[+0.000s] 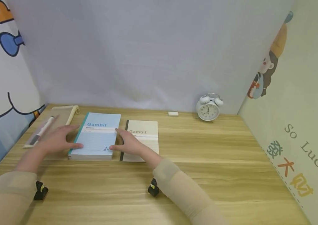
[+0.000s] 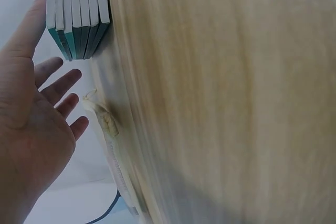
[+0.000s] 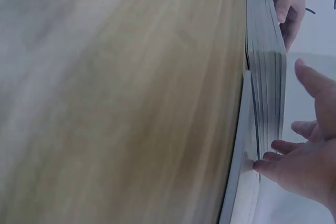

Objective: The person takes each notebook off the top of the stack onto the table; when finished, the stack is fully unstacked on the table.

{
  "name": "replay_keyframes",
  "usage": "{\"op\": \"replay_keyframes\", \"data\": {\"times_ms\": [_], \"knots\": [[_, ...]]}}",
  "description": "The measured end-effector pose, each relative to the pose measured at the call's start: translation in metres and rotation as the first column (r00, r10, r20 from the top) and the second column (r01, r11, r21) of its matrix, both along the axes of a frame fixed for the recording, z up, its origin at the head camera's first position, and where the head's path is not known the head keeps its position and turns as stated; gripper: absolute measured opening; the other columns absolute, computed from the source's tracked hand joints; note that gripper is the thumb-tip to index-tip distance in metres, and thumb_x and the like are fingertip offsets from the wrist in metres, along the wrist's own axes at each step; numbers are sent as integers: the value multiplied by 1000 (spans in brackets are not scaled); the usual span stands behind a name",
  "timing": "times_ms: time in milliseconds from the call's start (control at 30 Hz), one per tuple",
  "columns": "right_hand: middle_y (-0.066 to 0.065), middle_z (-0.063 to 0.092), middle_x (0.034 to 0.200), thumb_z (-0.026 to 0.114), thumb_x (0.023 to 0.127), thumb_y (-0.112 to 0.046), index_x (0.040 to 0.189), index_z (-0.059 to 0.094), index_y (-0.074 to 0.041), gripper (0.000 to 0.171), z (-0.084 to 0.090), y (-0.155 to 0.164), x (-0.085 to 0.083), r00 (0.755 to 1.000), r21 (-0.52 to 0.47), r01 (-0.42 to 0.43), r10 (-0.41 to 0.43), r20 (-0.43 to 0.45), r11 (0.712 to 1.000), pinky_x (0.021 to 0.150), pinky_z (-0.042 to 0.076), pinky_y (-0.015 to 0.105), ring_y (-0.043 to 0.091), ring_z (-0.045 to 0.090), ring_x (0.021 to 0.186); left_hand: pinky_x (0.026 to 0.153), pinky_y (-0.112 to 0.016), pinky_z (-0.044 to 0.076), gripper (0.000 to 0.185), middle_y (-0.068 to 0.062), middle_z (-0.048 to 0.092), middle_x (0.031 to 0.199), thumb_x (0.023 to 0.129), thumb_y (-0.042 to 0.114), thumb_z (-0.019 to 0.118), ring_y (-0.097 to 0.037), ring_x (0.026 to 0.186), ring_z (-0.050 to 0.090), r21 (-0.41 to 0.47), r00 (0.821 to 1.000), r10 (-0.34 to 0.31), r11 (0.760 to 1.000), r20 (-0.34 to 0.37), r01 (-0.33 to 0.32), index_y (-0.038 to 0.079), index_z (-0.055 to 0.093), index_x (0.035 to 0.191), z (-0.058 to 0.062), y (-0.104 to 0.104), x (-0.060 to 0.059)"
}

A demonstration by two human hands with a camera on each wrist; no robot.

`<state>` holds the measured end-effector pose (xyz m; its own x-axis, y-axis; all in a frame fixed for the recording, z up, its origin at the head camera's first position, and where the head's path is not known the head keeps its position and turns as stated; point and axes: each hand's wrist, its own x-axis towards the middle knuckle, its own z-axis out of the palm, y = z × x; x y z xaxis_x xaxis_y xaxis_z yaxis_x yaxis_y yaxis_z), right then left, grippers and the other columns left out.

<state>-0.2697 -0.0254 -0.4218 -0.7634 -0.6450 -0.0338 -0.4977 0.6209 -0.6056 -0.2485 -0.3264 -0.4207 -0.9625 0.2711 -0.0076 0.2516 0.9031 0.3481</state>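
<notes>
A stack of several notebooks [image 1: 98, 136], with a light blue "Gambit" cover on top and teal spines to the left, lies on the table. My left hand [image 1: 56, 139] is at its left side, thumb by the front left corner and fingers spread near the spines. On the opposite side, my right hand [image 1: 129, 143] has its thumb at the front right corner and its fingertips by the right edge. Neither hand curls round the stack. Partly covered by the right hand, a cream "Gambit" notebook [image 1: 146, 127] with a dark spine lies just right of the stack.
A cream-edged mesh pouch [image 1: 63, 114] lies at the left, with a white marker [image 1: 45, 126] on or in it. Toward the back are a white eraser [image 1: 173, 114] and a white alarm clock [image 1: 208, 111]. Fabric walls border the wooden table [image 1: 218, 168].
</notes>
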Motion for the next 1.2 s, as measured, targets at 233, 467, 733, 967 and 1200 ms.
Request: {"op": "replay_keyframes", "data": {"times_ms": [233, 467, 733, 967, 1200], "knots": [[8, 29, 144, 59, 81, -46, 141, 25, -9, 79, 0, -9, 4, 1000, 83, 8, -5, -27, 997, 106, 23, 31, 21, 25, 132, 96, -61, 21, 100, -28, 29, 137, 67, 63, 62, -47, 124, 23, 73, 999, -11, 997, 45, 8, 0, 30, 137, -3, -1, 0], [8, 27, 144, 60, 80, -46, 141, 25, -11, 78, 4, -9, 5, 999, 96, 35, -33, -16, 995, 106, 23, 30, 21, 25, 132, 96, -61, 21, 101, -30, 25, 138, 67, 59, 65, -48, 124, 21, 133, 995, -10, 991, 100, -4, -3, 27, 137, 1, 2, -2], [6, 27, 145, 63, 78, -45, 141, 27, -14, 78, 5, -9, 7, 998, 80, 53, -54, 15, 995, 106, 25, 30, 20, 26, 132, 96, -61, 22, 98, -29, 26, 138, 67, 57, 66, -47, 125, 22, 146, 997, 19, 989, 73, -29, -2, 29, 137, 4, 3, -1], [2, 28, 144, 69, 75, -38, 140, 27, -12, 81, 8, -2, 5, 994, 24, 80, -82, 66, 996, 106, 24, 28, 17, 25, 133, 77, -43, 42, 87, -16, 56, 108, 73, 54, 64, -30, 100, 50, 182, 1000, 6, 983, 25, -10, 0, 35, 135, 11, 9, -2], [3, 32, 142, 73, 71, -36, 140, 29, -12, 85, 14, 11, -1, 994, 27, 102, -103, 42, 994, 103, 29, 30, 18, 31, 130, 64, -30, 37, 82, -7, 52, 95, 77, 49, 61, -20, 81, 45, 169, 999, -35, 985, 17, 32, 0, 33, 136, 22, 22, -2]]}}
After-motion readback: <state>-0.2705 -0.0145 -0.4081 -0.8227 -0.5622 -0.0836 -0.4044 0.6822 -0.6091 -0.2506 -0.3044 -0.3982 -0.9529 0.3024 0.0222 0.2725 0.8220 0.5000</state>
